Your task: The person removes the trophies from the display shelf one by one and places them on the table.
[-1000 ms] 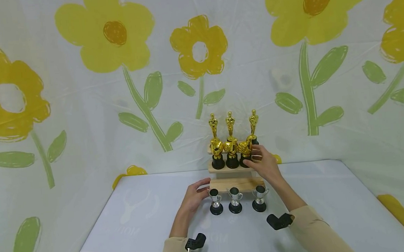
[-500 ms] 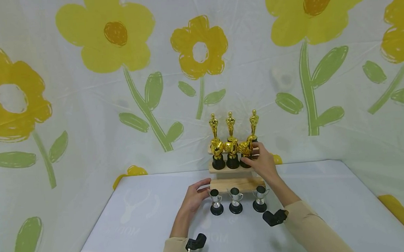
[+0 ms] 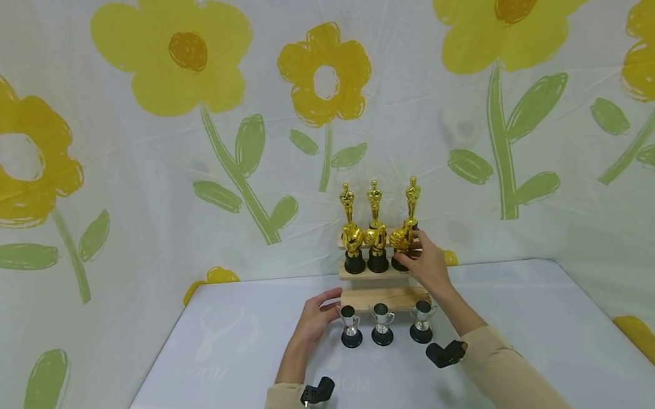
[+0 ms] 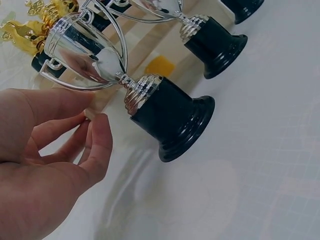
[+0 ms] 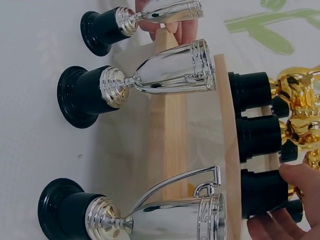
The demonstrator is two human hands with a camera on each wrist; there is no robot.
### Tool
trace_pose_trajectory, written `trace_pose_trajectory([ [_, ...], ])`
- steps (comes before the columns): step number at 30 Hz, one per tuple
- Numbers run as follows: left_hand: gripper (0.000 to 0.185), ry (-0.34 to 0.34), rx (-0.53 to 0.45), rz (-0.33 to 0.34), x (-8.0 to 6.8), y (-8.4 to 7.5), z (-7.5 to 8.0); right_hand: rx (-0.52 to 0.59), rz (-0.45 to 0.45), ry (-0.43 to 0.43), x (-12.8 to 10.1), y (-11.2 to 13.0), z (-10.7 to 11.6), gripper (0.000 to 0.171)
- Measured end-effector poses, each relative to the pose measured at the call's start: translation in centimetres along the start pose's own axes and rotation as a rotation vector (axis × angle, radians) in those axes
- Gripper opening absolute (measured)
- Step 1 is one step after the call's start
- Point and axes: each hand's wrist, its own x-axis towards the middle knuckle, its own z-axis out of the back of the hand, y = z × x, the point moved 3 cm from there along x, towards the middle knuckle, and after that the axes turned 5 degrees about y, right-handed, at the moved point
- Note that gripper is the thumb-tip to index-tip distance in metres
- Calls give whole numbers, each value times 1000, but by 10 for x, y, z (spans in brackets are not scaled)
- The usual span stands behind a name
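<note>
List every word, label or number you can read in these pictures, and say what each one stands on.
"MOM", seen upside down and faint: on the white tablecloth, left of the left hand.
A second faint print between the sleeves: too blurred to read.
The gold and silver trophies show no readable text.

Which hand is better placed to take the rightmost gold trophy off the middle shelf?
Right hand: its fingers already touch that gold trophy. The left hand sits low by the leftmost silver cup.

Light is bright and even. Glare glints on the silver cup (image 4: 82, 52); its near hand (image 4: 45, 165) blurs. Backdrop edges bend.
</note>
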Motion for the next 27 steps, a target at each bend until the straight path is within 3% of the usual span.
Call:
trace_pose_trajectory([
  [15, 49, 6, 9, -20, -1, -1, -2, -11, 68, -25, -2, -3, 2, 59],
  [27, 52, 15, 0, -24, -3, -4, -2, -14, 37, 51, -2, -4, 4, 60],
])
